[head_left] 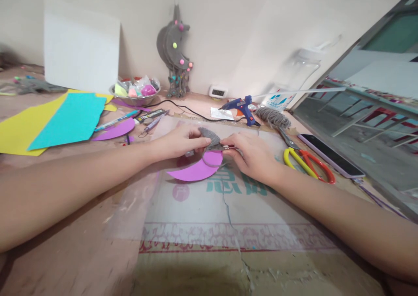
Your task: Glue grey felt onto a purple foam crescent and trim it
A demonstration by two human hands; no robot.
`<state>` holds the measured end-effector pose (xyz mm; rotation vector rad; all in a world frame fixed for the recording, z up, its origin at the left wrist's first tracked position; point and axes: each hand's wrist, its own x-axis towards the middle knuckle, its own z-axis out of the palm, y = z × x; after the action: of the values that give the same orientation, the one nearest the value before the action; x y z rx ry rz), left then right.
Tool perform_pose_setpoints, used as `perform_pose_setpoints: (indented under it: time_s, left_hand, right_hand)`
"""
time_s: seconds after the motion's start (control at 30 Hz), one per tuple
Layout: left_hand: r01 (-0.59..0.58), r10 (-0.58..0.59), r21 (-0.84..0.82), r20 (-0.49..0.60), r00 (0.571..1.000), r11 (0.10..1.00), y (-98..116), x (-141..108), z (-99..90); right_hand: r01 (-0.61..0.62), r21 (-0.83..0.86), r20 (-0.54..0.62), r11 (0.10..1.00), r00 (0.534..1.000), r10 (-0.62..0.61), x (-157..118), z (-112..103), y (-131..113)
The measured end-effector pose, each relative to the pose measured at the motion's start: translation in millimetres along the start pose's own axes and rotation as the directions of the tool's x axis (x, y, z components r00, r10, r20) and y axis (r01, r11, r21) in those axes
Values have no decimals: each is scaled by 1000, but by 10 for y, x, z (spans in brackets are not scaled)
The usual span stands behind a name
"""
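Note:
Over the middle of the mat, my left hand (186,142) is closed, pinching a crescent partly wrapped in grey yarn (210,138) between thumb and fingers. From the other side, my right hand (251,154) is closed too, its fingertips pressed together at the right edge of the grey wrapping. A small, shiny, reddish bit shows under those fingers, too small to make out. Below the grey part a bare purple crescent-shaped sheet (194,170) curves to the left; whether it is joined to the wrapped part cannot be told. A loop of grey yarn lies across its right end.
Behind my hands are a blue glue gun (243,108), a grey yarn bundle (273,116) and a small digital clock (218,91). Scissors (307,163) and a phone (329,154) lie right. Coloured sheets (67,121) and a bowl (135,99) stand left. A grey moon ornament (173,47) leans at the wall.

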<state>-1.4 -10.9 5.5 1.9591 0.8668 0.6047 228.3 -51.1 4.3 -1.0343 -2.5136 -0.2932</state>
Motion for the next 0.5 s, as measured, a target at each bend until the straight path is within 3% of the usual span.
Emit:
perform_pose_setpoints:
  time_s: [0.5]
  left_hand:
    - [1,-1,45,2,1000,999,-36,12,2]
  right_hand:
    - [118,-74,-65,990,990,-123,15,-11,9]
